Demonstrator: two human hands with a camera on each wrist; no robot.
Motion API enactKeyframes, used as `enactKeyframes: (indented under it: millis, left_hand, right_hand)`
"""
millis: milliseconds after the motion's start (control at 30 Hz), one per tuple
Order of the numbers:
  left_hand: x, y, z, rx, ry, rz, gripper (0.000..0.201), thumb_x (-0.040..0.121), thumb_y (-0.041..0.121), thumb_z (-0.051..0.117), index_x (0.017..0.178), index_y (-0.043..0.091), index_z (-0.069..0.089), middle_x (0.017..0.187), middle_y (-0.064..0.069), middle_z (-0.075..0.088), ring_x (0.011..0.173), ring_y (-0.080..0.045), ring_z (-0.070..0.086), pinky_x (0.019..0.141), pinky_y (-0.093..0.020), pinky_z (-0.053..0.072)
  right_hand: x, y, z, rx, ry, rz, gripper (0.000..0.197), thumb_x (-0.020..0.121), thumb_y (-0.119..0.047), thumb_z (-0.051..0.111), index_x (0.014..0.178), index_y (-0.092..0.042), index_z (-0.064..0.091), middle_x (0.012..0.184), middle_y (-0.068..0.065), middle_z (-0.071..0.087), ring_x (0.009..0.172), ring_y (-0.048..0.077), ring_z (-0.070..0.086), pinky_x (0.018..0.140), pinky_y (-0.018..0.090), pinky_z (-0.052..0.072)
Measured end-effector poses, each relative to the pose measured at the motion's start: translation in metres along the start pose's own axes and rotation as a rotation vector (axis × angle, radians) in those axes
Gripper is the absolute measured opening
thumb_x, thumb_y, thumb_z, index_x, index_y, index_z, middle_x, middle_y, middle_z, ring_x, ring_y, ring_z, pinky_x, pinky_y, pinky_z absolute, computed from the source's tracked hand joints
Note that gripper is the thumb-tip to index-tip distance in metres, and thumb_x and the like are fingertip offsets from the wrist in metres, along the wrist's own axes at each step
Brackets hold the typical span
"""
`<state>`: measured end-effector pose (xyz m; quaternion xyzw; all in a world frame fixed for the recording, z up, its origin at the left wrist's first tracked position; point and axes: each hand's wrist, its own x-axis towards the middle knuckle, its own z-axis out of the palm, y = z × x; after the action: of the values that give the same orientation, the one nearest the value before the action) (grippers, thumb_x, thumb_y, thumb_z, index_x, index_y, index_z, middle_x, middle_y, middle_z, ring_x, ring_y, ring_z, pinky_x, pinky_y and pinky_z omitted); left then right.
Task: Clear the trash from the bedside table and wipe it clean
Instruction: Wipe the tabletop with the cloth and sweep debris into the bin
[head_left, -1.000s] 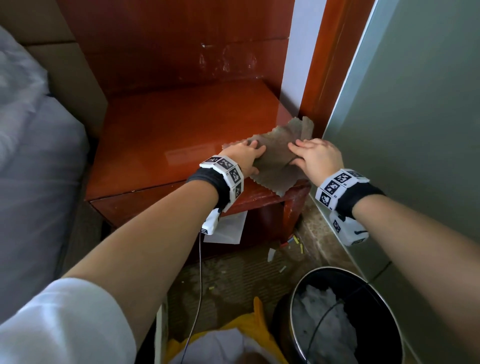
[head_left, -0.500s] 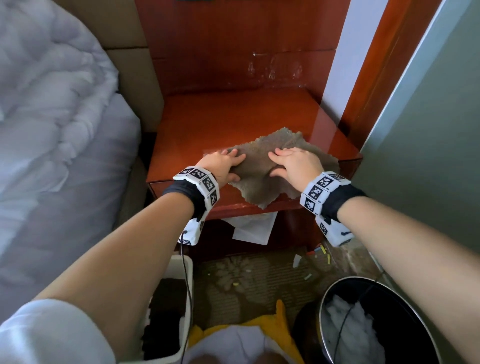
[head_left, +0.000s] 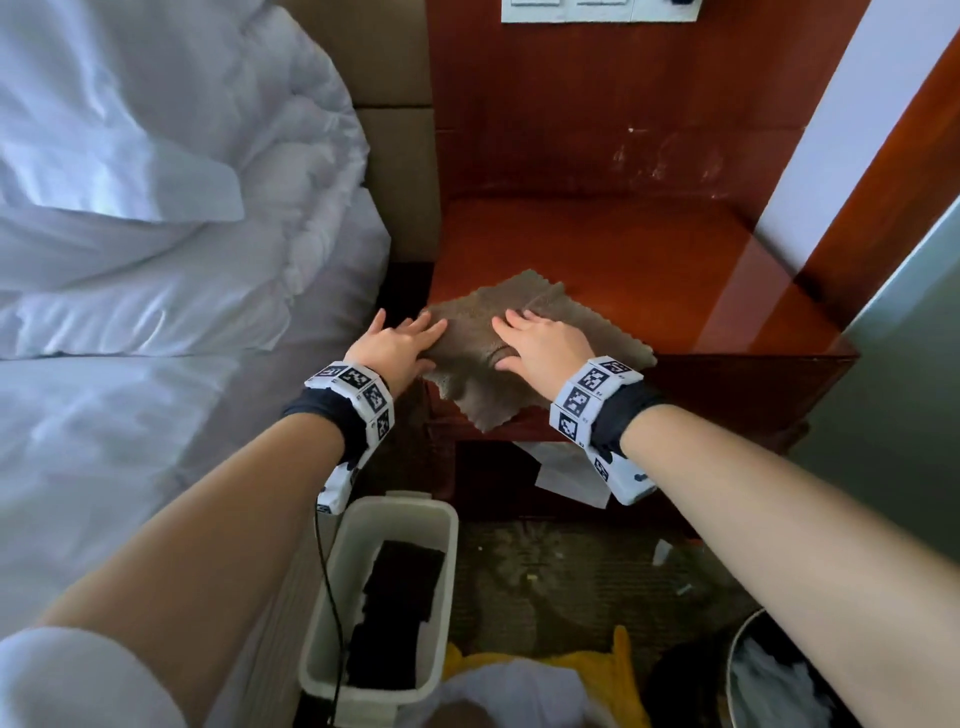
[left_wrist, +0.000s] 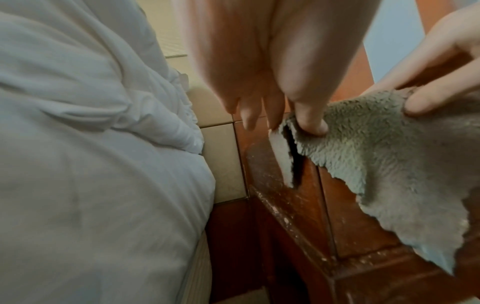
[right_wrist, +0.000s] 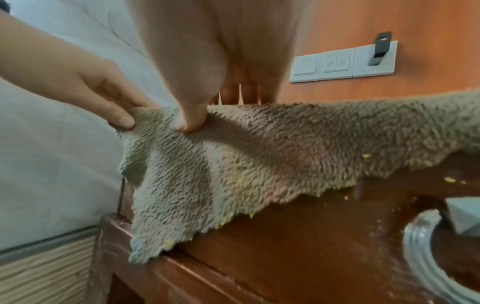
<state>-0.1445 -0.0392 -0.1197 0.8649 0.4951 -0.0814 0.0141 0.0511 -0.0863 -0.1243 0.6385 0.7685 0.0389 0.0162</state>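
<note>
A grey-brown fleecy cloth (head_left: 475, 322) lies on the front left corner of the red-brown bedside table (head_left: 623, 260), one corner hanging over the front edge. My left hand (head_left: 410, 338) lies flat on the cloth's left edge, fingers straight, partly past the table's side. My right hand (head_left: 535, 338) presses flat on the cloth's middle. In the left wrist view my left thumb (left_wrist: 309, 121) pushes down on the cloth (left_wrist: 376, 156). In the right wrist view my right thumb (right_wrist: 189, 121) presses into the cloth (right_wrist: 259, 160), which has yellow crumbs (right_wrist: 449, 180) beside its lower edge.
The bed's white linen (head_left: 156, 260) is close on the left. A white plastic bin (head_left: 332, 597) stands on the floor below, a black round trash can (head_left: 737, 675) at bottom right. Paper (head_left: 566, 467) sits under the tabletop, scraps (head_left: 662, 551) on the carpet. A switch panel (right_wrist: 337, 65) is on the back wall.
Both hands have slid the cloth leftward along the table's front edge, from the right corner to the left corner. The view has turned left towards the bed.
</note>
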Motion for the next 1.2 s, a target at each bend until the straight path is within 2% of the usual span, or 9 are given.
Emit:
enactKeyframes:
  millis: [133, 400, 533, 633, 767, 867, 1000, 1100, 1200]
  left_hand:
    - [-0.002, -0.003, 0.008, -0.046, 0.063, -0.028, 0.059, 0.099, 0.031, 0.038, 0.150, 0.025, 0.008, 0.158, 0.000, 0.010, 0.146, -0.022, 0.006, 0.118, -0.039, 0.001]
    - [-0.009, 0.003, 0.017, -0.110, 0.125, -0.016, 0.065, 0.097, 0.031, 0.044, 0.150, 0.025, 0.007, 0.159, 0.001, 0.005, 0.147, -0.020, 0.003, 0.119, -0.034, 0.009]
    - [-0.020, 0.006, 0.021, -0.088, 0.169, 0.022, 0.067, 0.096, 0.036, 0.046, 0.150, 0.024, 0.008, 0.158, 0.001, 0.007, 0.146, -0.019, 0.006, 0.119, -0.034, 0.011]
    - [-0.028, 0.010, 0.028, -0.097, 0.214, 0.028, 0.065, 0.096, 0.035, 0.046, 0.150, 0.024, 0.011, 0.158, 0.001, 0.010, 0.146, -0.018, 0.009, 0.119, -0.034, 0.008]
    - [-0.033, 0.015, 0.026, -0.027, 0.323, 0.061, 0.061, 0.093, 0.035, 0.051, 0.147, 0.019, 0.027, 0.153, -0.002, 0.027, 0.144, -0.019, 0.017, 0.118, -0.035, 0.005]
    - [-0.033, 0.023, 0.022, -0.054, 0.374, 0.075, 0.064, 0.089, 0.031, 0.059, 0.144, 0.014, 0.033, 0.152, -0.004, 0.030, 0.144, -0.021, 0.019, 0.118, -0.034, 0.007]
    - [-0.021, 0.037, 0.020, -0.069, 0.274, 0.143, 0.080, 0.089, 0.026, 0.061, 0.150, 0.015, 0.011, 0.158, -0.004, 0.006, 0.147, -0.020, 0.005, 0.119, -0.032, 0.006]
    - [-0.011, 0.045, 0.020, -0.028, 0.194, 0.151, 0.082, 0.090, 0.020, 0.059, 0.151, 0.014, 0.004, 0.159, -0.004, 0.001, 0.147, -0.020, 0.001, 0.119, -0.032, 0.004]
    - [-0.004, 0.051, 0.026, -0.002, 0.235, 0.102, 0.076, 0.093, 0.012, 0.053, 0.151, 0.014, 0.004, 0.159, -0.005, 0.002, 0.147, -0.021, 0.002, 0.118, -0.032, 0.005]
  right_hand:
    - [0.001, -0.004, 0.008, 0.008, 0.036, 0.008, 0.058, 0.098, -0.040, 0.039, 0.149, -0.021, 0.018, 0.157, -0.001, 0.019, 0.144, 0.019, 0.020, 0.108, 0.038, 0.035]
    - [-0.016, -0.002, 0.036, 0.018, 0.209, 0.018, 0.059, 0.096, -0.030, 0.048, 0.148, -0.016, 0.024, 0.154, 0.008, 0.027, 0.142, 0.026, 0.027, 0.116, 0.038, 0.018]
    - [-0.027, -0.007, 0.040, 0.010, 0.254, 0.035, 0.058, 0.094, -0.031, 0.051, 0.146, -0.014, 0.031, 0.150, 0.010, 0.034, 0.138, 0.028, 0.034, 0.114, 0.041, 0.023]
    - [-0.039, -0.009, 0.047, -0.012, 0.325, 0.033, 0.058, 0.083, -0.027, 0.068, 0.136, -0.010, 0.049, 0.137, 0.013, 0.052, 0.124, 0.030, 0.052, 0.106, 0.043, 0.038]
    - [-0.049, -0.008, 0.047, -0.012, 0.444, -0.016, 0.051, 0.081, -0.025, 0.071, 0.127, -0.010, 0.058, 0.128, 0.011, 0.060, 0.117, 0.028, 0.059, 0.097, 0.041, 0.047]
    - [-0.050, -0.002, 0.035, 0.040, 0.373, -0.009, 0.053, 0.092, -0.031, 0.056, 0.141, -0.015, 0.042, 0.142, 0.008, 0.047, 0.132, 0.025, 0.044, 0.108, 0.038, 0.034]
    - [-0.046, 0.015, 0.035, 0.017, 0.217, 0.093, 0.075, 0.090, -0.035, 0.057, 0.150, -0.016, 0.016, 0.156, 0.010, 0.019, 0.144, 0.025, 0.018, 0.119, 0.036, 0.015]
    - [-0.045, 0.024, 0.040, -0.040, 0.182, 0.100, 0.079, 0.090, -0.032, 0.059, 0.150, -0.015, 0.012, 0.157, 0.012, 0.015, 0.145, 0.024, 0.016, 0.118, 0.035, 0.016]
    - [-0.043, 0.029, 0.046, -0.100, 0.187, 0.091, 0.079, 0.089, -0.029, 0.060, 0.150, -0.014, 0.013, 0.156, 0.014, 0.018, 0.144, 0.026, 0.018, 0.117, 0.036, 0.018]
